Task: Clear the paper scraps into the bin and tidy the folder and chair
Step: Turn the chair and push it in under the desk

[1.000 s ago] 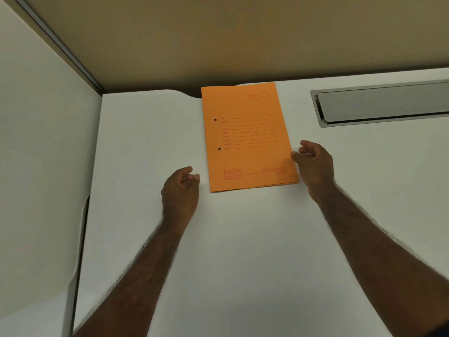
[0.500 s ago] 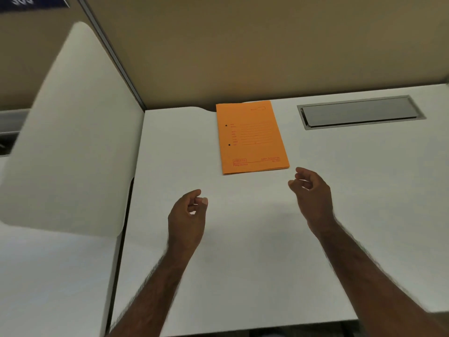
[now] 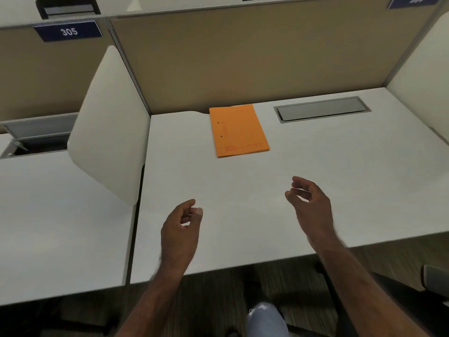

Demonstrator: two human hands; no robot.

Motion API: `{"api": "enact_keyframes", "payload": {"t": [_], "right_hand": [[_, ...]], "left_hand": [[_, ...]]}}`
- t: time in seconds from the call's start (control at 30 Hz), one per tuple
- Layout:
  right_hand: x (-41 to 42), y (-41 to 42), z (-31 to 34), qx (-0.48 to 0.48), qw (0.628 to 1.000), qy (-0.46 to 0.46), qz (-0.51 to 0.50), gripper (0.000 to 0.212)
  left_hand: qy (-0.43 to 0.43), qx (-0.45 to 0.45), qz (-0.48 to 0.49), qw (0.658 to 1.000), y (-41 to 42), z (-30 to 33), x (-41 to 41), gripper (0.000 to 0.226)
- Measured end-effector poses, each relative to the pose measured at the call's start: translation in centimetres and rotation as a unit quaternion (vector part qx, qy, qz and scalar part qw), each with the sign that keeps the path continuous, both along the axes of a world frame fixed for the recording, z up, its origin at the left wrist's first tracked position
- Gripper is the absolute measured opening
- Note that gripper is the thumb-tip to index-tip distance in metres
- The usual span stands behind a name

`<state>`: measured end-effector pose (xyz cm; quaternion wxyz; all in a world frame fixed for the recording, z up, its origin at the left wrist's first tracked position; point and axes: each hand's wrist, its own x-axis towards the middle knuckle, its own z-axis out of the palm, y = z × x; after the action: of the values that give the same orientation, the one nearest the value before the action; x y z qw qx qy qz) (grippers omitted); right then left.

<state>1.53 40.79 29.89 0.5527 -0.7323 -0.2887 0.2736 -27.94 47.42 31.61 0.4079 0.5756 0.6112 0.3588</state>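
An orange folder (image 3: 239,130) lies flat and closed on the white desk (image 3: 243,190), pushed up against the tan back partition. My left hand (image 3: 181,229) hovers over the desk's near half, fingers loosely curled and holding nothing. My right hand (image 3: 311,205) is raised to its right, also loosely curled and empty. Both hands are well short of the folder and apart from it. No paper scraps or bin are in view. A grey chair part (image 3: 435,278) shows at the right edge below the desk.
A grey cable hatch (image 3: 322,109) is set into the desk to the right of the folder. White side dividers (image 3: 109,132) separate this desk from the neighbouring one at left, marked 305 (image 3: 69,31). Carpet and my knee (image 3: 267,319) show below the desk edge.
Both hands have drawn back from the folder toward me. The view has pulled away and up, so the folder looks smaller and the desk's front edge and neighbouring desk appear.
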Motion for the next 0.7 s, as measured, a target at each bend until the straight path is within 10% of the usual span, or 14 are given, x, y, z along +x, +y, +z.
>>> {"api": "enact_keyframes", "payload": {"t": [0.7], "right_hand": [[-1.7, -18.6, 1.1, -0.036, 0.998, 0.011, -0.053, 0.042]], "left_hand": [[-0.001, -0.027, -0.087, 0.996, -12.9, -0.5, 0.9, 0.023]]}}
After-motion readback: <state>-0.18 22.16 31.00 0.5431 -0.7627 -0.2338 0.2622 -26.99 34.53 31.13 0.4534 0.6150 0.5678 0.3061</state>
